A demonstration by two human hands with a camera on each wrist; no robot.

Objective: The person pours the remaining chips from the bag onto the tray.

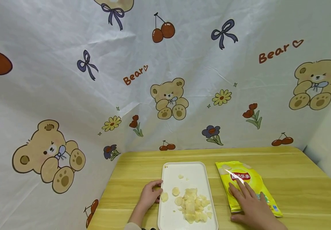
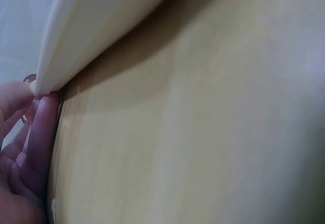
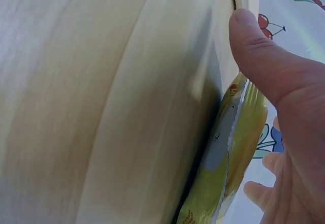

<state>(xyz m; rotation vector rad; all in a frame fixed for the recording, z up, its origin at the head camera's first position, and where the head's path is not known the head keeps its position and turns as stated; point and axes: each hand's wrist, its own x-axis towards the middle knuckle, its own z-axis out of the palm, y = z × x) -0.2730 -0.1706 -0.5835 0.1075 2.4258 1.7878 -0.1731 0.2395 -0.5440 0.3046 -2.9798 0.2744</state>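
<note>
A white rectangular tray (image 1: 184, 172) lies lengthwise on the wooden table, with a pile of potato chips (image 1: 190, 204) in its near half and a few loose ones around. My left hand (image 1: 149, 195) pinches the tray's left rim; in the left wrist view the thumb is above the tray edge (image 2: 66, 46) and a finger beneath it. Over the near part of a yellow chip bag (image 1: 241, 183) is my right hand (image 1: 251, 206), fingers spread. From the right wrist view, the bag's side (image 3: 228, 153) shows below that hand; whether the fingertips touch it is unclear.
The wooden table (image 1: 292, 179) extends right of the bag and meets a white cloth (image 1: 200, 70) printed with bears, bows and cherries at the back and left. Wood surface separates the tray from the bag.
</note>
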